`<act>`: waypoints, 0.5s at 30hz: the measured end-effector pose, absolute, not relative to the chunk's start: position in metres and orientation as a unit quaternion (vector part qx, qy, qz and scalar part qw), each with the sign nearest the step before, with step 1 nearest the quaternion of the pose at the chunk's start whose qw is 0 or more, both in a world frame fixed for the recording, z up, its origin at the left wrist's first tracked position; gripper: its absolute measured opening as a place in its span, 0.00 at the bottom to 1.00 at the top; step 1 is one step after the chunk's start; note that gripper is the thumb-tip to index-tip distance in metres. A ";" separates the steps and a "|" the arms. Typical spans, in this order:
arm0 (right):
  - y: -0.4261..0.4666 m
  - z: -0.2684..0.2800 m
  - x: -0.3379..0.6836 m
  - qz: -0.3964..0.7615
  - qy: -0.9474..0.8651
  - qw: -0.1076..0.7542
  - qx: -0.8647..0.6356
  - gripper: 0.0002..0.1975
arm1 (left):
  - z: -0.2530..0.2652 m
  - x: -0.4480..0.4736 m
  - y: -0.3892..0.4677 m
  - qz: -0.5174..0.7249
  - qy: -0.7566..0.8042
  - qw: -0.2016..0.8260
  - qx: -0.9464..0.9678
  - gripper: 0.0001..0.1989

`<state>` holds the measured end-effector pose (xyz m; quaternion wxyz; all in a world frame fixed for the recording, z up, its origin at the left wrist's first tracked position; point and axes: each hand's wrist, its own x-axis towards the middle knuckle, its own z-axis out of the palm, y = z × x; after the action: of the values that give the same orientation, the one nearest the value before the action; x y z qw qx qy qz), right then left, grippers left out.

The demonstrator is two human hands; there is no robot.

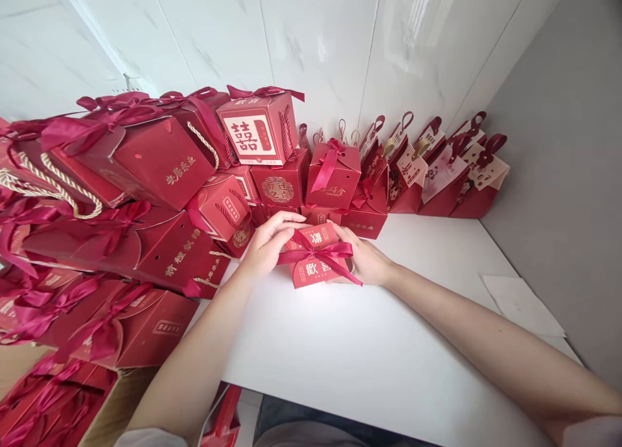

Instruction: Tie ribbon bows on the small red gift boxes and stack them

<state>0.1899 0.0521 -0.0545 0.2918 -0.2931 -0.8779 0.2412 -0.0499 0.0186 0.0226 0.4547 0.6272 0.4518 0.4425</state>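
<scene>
A small red gift box [311, 275] with a dark red ribbon bow tied across its top is between my two hands, over the white table. My left hand [272, 243] grips its left side, with the thumb near the top edge. On the opposite side my right hand [367, 259] is closed around the box, its fingers partly hidden behind the box and ribbon. Just behind stand more red boxes, among them one with a round gold emblem [280, 186] and one with a bow [333, 175].
Stacked red gift boxes [160, 165] with ribbons and rope handles fill the left. Small peaked boxes [408, 175] with loops line the tiled wall [315, 45]. A cardboard carton [116, 401] of ribboned boxes is at lower left. White paper [522, 304] lies at the right.
</scene>
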 end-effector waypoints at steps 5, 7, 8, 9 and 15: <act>0.054 -0.055 0.191 0.245 -0.883 0.285 -0.282 0.58 | 0.025 -0.062 0.022 0.384 0.403 0.517 0.650 0.21; 0.057 -0.046 0.193 0.248 -0.896 0.263 -0.257 0.50 | 0.025 -0.067 0.021 0.311 0.387 0.534 0.684 0.29; 0.058 -0.037 0.196 0.252 -0.906 0.240 -0.239 0.43 | 0.024 -0.069 0.022 0.282 0.391 0.533 0.695 0.33; 0.057 -0.026 0.200 0.259 -0.919 0.207 -0.214 0.34 | 0.022 -0.072 0.022 0.261 0.400 0.530 0.701 0.36; 0.012 0.058 0.248 0.067 -0.903 0.225 -0.359 0.11 | 0.012 -0.081 0.029 0.228 0.440 0.566 0.659 0.34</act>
<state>0.2477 0.0119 0.0576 0.2253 -0.3589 -0.9033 0.0669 -0.0805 0.0289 0.0125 0.5657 0.6589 0.4404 0.2280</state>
